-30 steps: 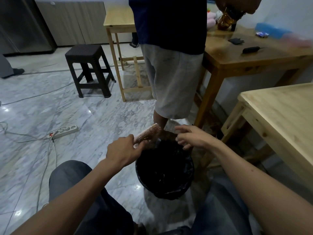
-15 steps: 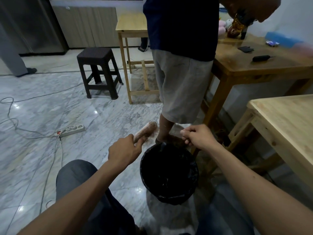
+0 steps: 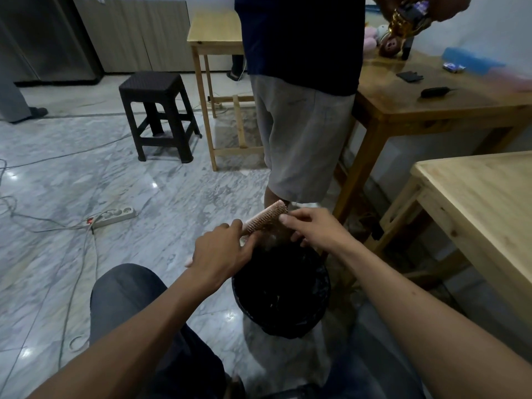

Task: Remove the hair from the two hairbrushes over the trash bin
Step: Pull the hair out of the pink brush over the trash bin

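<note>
A pink hairbrush (image 3: 266,217) points up and to the right above the far rim of a black trash bin (image 3: 280,292) lined with a dark bag. My left hand (image 3: 221,251) is closed around the brush's handle. My right hand (image 3: 312,227) meets the brush head from the right, its fingertips pinched at the bristles, where a dark wisp of hair (image 3: 273,237) hangs below. Only one hairbrush is in view.
Another person (image 3: 299,105) in grey shorts stands just behind the bin. A light wooden table (image 3: 486,203) is at the right, a darker one (image 3: 431,102) behind it. A dark stool (image 3: 157,113), a power strip (image 3: 113,216) and cables lie on the marble floor at left.
My right hand has moved left from beside the bin onto the brush head. The left hand has lifted the brush slightly toward the bin's centre.
</note>
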Available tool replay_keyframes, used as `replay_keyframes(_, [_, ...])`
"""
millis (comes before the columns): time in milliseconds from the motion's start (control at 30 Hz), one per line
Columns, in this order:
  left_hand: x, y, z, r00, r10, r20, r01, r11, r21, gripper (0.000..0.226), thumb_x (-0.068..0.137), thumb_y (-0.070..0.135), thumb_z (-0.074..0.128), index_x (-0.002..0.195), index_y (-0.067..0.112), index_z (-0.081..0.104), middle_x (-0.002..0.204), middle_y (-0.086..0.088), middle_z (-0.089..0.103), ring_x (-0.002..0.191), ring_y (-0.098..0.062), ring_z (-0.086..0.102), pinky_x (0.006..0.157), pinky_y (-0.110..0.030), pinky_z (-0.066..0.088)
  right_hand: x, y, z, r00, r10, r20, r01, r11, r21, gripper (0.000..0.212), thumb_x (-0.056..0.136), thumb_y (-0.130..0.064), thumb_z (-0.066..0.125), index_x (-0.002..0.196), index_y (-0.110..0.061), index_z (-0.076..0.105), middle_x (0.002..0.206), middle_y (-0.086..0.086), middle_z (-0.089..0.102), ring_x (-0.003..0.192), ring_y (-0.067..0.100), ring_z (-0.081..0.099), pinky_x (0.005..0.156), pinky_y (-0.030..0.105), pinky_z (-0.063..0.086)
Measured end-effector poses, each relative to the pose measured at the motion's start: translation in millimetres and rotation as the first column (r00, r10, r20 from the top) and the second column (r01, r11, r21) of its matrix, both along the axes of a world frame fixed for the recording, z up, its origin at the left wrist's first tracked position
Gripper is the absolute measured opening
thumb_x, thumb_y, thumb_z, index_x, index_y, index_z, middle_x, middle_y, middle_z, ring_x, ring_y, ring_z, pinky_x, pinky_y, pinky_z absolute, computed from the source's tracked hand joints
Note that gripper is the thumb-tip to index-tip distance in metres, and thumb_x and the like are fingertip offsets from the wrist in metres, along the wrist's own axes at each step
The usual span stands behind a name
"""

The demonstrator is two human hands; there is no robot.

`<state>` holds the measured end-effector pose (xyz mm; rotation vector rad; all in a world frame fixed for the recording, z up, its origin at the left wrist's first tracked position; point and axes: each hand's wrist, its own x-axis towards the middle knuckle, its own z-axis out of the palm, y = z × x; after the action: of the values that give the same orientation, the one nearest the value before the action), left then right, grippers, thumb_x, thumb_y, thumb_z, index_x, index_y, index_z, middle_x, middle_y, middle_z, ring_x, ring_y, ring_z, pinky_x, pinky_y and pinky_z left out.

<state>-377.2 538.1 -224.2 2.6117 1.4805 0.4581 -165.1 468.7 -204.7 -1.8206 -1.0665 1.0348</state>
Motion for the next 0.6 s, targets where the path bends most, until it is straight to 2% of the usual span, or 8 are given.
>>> replay_keyframes(33, [0.2,-0.1,0.1,1.0,0.005,-0.001,-0.005,1.0,0.002,0.042,0.091,0.066,0.039,0.084,0.025,0.042,0.075,0.0,0.06,0.06,-0.024,0.053,0.052,-0.032,0.038,0.2,1.3,-1.1,0.998,-0.045,0.049,0.043,0.999,0.03,0.016,0.094,-0.035,0.074,0.098,-0.019,0.078,0.083,0.001,0.078,0.061,0.005,0.068,0.055,0.022,0.051])
replay_keyframes(100, [-1.1,1.9,0.0,0.999,0.047,-0.013,-0.047,0.999,-0.014,0.044,0.092,0.066,0.038,0.085,0.023,0.043,0.076,-0.002,0.061,0.06,-0.025,0.051,0.053,-0.033,0.039,2.8,2.2,-3.3,0.988,-0.112,0.108,0.106,0.992,0.067,0.015,0.094,-0.026,0.075,0.083,-0.017,0.079,0.074,0.004,0.077,0.054,0.005,0.064,0.057,0.023,0.05])
replay_keyframes(200, [-8.9,11.2,-2.8,0.989,0.147,-0.034,-0.15,0.982,-0.114,0.052,0.093,0.066,0.034,0.088,0.017,0.049,0.077,-0.006,0.063,0.064,-0.028,0.057,0.056,-0.035,0.044,8.4,-5.1,0.2,0.979,-0.162,0.121,0.156,0.986,0.058,0.018,0.095,-0.021,0.074,0.081,-0.012,0.079,0.07,0.001,0.075,0.054,0.006,0.062,0.06,0.02,0.051])
replay_keyframes(367, [-24.3,19.6,-7.2,0.976,0.215,-0.033,-0.217,0.963,-0.161,0.054,0.093,0.066,0.036,0.09,0.015,0.055,0.074,-0.005,0.061,0.065,-0.029,0.06,0.056,-0.034,0.043,23.4,-20.5,-0.3,0.977,-0.143,0.156,0.152,0.987,-0.053,0.017,0.094,-0.026,0.074,0.083,-0.013,0.08,0.075,0.002,0.078,0.062,0.009,0.067,0.065,0.03,0.056])
replay_keyframes(433, [-21.5,15.9,-6.1,0.982,0.186,-0.025,-0.188,0.972,-0.141,0.053,0.093,0.066,0.036,0.087,0.016,0.052,0.073,-0.005,0.061,0.063,-0.029,0.059,0.055,-0.034,0.043,24.9,-23.1,-2.2,0.977,-0.051,0.207,0.079,0.989,-0.127,0.016,0.095,-0.027,0.073,0.09,-0.015,0.081,0.076,-0.001,0.076,0.068,0.008,0.069,0.068,0.029,0.057])
replay_keyframes(500, [-15.5,9.9,-3.6,0.989,0.148,-0.009,-0.148,0.982,-0.116,0.05,0.093,0.066,0.036,0.086,0.019,0.048,0.074,-0.005,0.062,0.062,-0.029,0.058,0.055,-0.033,0.042,21.1,-23.9,-2.4,0.976,0.061,0.21,-0.019,0.98,-0.196,0.017,0.097,-0.027,0.069,0.109,-0.02,0.078,0.091,-0.005,0.074,0.086,0.009,0.069,0.074,0.03,0.06])
replay_keyframes(567, [-8.9,5.0,-1.3,0.993,0.114,0.006,-0.113,0.99,-0.087,0.046,0.093,0.066,0.038,0.084,0.022,0.045,0.076,-0.004,0.063,0.062,-0.028,0.056,0.055,-0.033,0.041,15.2,-20.6,-0.6,0.99,0.076,0.117,-0.051,0.977,-0.205,0.035,0.097,-0.026,0.065,0.131,-0.025,0.068,0.108,-0.004,0.07,0.103,0.013,0.067,0.087,0.036,0.061])
replay_keyframes(600, [-5.8,2.9,-0.4,0.995,0.097,0.012,-0.096,0.993,-0.075,0.044,0.093,0.065,0.038,0.084,0.023,0.044,0.077,-0.003,0.063,0.062,-0.027,0.055,0.055,-0.033,0.039,11.2,-18.6,2.3,0.996,0.057,0.062,-0.044,0.982,-0.184,0.042,0.097,-0.026,0.064,0.139,-0.024,0.062,0.114,-0.003,0.069,0.106,0.015,0.066,0.088,0.036,0.06])
